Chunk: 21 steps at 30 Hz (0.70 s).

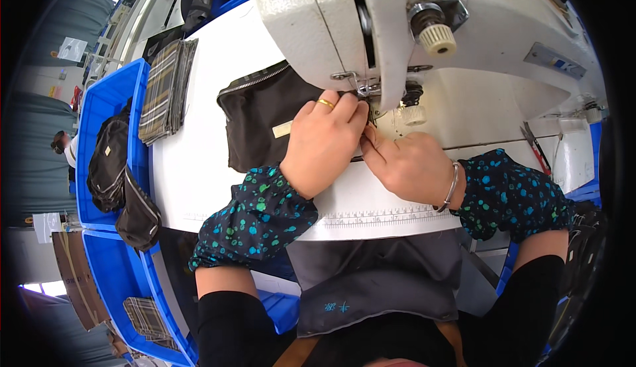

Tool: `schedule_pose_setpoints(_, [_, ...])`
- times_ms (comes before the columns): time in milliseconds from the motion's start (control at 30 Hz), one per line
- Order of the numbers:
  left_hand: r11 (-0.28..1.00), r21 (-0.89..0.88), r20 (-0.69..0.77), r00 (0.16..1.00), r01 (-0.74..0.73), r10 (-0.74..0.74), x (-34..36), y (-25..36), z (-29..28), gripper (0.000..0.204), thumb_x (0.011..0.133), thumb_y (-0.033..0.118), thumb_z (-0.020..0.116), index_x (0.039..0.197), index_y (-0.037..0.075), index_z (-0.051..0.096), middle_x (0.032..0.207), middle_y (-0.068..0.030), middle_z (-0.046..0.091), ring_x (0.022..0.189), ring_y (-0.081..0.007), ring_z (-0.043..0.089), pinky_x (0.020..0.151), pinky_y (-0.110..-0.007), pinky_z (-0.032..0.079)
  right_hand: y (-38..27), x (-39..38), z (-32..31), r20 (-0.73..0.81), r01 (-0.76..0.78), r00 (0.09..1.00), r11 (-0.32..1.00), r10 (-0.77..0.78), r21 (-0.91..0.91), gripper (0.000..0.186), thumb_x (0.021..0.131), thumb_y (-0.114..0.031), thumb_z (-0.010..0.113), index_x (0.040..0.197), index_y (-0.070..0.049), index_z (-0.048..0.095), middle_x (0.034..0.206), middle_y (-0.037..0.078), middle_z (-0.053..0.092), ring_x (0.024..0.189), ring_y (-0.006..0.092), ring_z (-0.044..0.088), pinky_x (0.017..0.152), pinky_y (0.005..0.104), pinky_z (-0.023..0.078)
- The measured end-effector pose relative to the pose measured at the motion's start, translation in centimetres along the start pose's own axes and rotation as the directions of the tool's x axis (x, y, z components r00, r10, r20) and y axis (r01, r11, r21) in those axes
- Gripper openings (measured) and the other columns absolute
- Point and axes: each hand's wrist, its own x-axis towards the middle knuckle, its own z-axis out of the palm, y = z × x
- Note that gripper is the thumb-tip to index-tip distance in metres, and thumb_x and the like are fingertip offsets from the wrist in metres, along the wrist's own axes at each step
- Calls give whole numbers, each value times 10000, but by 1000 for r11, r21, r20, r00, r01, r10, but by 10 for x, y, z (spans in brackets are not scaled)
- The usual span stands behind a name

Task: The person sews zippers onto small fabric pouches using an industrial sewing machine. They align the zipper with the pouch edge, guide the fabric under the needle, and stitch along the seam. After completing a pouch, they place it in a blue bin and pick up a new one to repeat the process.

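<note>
A black fabric piece with a silver zipper along its far edge and a small cream label lies on the white sewing table. My left hand, with a gold ring, rests over its right part, fingers curled together onto the cloth by the presser foot of a white sewing machine. Beside it, my right hand is closed in a pinch at the fabric's edge, thumb and forefinger touching the left fingers. Both hands hide the cloth's edge beneath them.
Folded plaid cloth pieces are stacked at the table's left. Blue bins beside it hold black bags and more plaid cloth. Red-handled thread snips lie at the right. A ruler strip runs along the near edge.
</note>
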Motion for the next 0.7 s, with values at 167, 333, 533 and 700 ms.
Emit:
schedule_pose_setpoints(167, [996,0,-55,995,86,-86,-8,2,-17,367,760,81,733,1125,119,762,1098,7,707,954,-237,687,797,-361,562,-2,-4,-1,-11,-14,1000,999,14,29,304,811,-154,664,1029,44,738,1105,266,742,533,153,656,475,302,506])
schedule_pose_setpoints(333, [1000,-3,-73,997,-29,29,-9,-3,-20,275,732,116,711,1000,101,777,1069,14,706,1048,-223,668,847,-350,555,-7,-4,-5,18,-11,1000,995,9,98,357,810,-157,653,1099,41,719,1175,258,720,532,145,651,470,302,503])
schedule_pose_setpoints(533, [994,-5,-56,992,-113,113,-8,-3,-17,287,743,163,681,1010,81,747,1042,8,666,1075,-210,614,878,-345,533,-8,-4,-4,30,-4,1000,994,1,112,376,817,-151,647,1110,78,701,1164,279,712,501,151,632,442,308,486])
schedule_pose_setpoints(700, [993,-59,23,995,-99,101,-4,0,-12,278,746,155,676,1003,70,741,1022,3,647,1041,-210,596,837,-340,527,-8,-3,-5,32,12,999,993,-15,117,372,820,-143,649,1098,100,694,1141,300,709,483,156,623,429,307,475])
